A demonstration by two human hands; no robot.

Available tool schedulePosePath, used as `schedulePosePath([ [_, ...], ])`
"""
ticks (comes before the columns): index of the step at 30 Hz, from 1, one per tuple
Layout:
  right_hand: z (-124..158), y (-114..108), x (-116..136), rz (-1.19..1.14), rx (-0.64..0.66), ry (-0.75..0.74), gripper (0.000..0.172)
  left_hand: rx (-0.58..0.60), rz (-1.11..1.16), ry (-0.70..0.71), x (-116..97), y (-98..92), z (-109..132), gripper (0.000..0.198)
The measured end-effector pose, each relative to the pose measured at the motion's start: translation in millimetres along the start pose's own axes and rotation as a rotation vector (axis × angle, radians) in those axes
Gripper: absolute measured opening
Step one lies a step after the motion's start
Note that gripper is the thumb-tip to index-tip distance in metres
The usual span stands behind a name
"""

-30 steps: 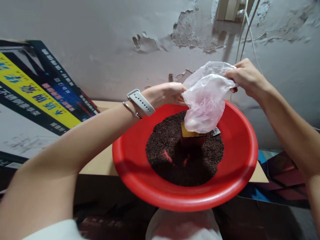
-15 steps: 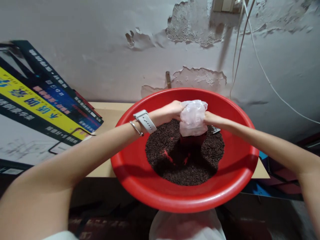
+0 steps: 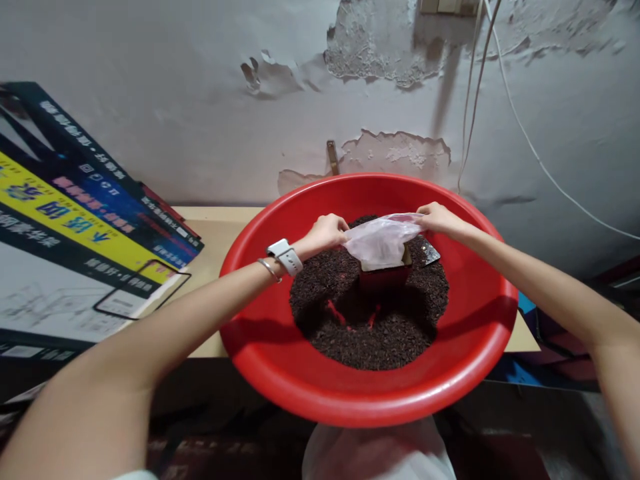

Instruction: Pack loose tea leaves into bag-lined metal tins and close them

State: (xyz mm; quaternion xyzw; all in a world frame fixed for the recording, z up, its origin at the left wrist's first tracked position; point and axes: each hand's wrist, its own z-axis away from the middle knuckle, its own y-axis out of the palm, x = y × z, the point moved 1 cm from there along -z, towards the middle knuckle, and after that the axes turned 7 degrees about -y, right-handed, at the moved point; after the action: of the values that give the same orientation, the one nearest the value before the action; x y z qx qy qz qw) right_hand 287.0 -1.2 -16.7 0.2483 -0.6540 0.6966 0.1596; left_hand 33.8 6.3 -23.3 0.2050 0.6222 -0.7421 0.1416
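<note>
A thin clear plastic bag (image 3: 381, 239) is stretched over the mouth of a small dark red square container (image 3: 385, 278). The container stands upright in a heap of dark loose granules (image 3: 370, 313) inside a big red basin (image 3: 280, 360). My left hand (image 3: 326, 233), with a white watch and a thin bangle at the wrist, pinches the bag's left edge. My right hand (image 3: 439, 218) pinches its right edge. A small dark metal tool (image 3: 429, 253) lies on the granules behind the container.
The basin rests on a pale wooden tabletop (image 3: 215, 233) against a peeling grey wall. A large printed cardboard box (image 3: 75, 220) leans at the left. White cables (image 3: 505, 87) hang down the wall at the right. A pale bag (image 3: 377, 457) sits below the basin.
Both hands came down from above the basin, bunched the bag over the container, then drew apart, spreading the bag flat across its mouth.
</note>
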Motion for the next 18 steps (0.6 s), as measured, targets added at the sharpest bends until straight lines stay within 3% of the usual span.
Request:
schedulePosePath([
  [2, -1.6, 1.6, -8.3, -0.051, 0.096, 0.105, 0.008, 0.087, 0.019, -0.045, 6.7, -0.8, -3.5, 0.011],
  [3, -1.5, 4.6, -9.3, -0.028, 0.126, 0.107, 0.008, 0.049, 0.013, -0.015, 6.7, -1.1, -3.3, 0.012],
  [5, 0.8, 8.2, -4.6, 0.103, 0.088, -0.001, 0.01, -0.182, 0.003, 0.189, -1.1, -4.0, 2.7, 0.019],
  [7, 6.5, 4.0, 7.5, 0.276, -0.016, -0.168, 0.015, -0.447, -0.025, 0.481, -16.7, -8.8, 15.0, 0.019],
  [8, 10.8, -1.1, 15.4, 0.351, -0.054, -0.241, 0.018, -0.504, -0.079, 0.612, -26.1, -10.2, 21.3, 0.017],
  [11, 28.6, -19.7, 45.2, 0.447, -0.2, -0.496, 0.033, -0.389, -0.384, 0.807, -52.1, -6.0, 31.7, 0.016],
  [14, 50.3, -22.0, 78.5, 0.422, -0.391, -0.929, 0.046, -0.224, -0.5, 0.73, -62.6, 10.3, 31.5, 0.021],
  [16, 61.8, -8.6, 95.2, 0.451, -0.342, -1.156, 0.055, -0.236, -0.425, 0.611, -59.0, 24.5, 32.3, 0.026],
  [18, 68.7, 7.4, 104.2, 0.525, -0.207, -1.259, 0.063, -0.367, -0.304, 0.496, -51.5, 37.1, 35.6, 0.029],
])
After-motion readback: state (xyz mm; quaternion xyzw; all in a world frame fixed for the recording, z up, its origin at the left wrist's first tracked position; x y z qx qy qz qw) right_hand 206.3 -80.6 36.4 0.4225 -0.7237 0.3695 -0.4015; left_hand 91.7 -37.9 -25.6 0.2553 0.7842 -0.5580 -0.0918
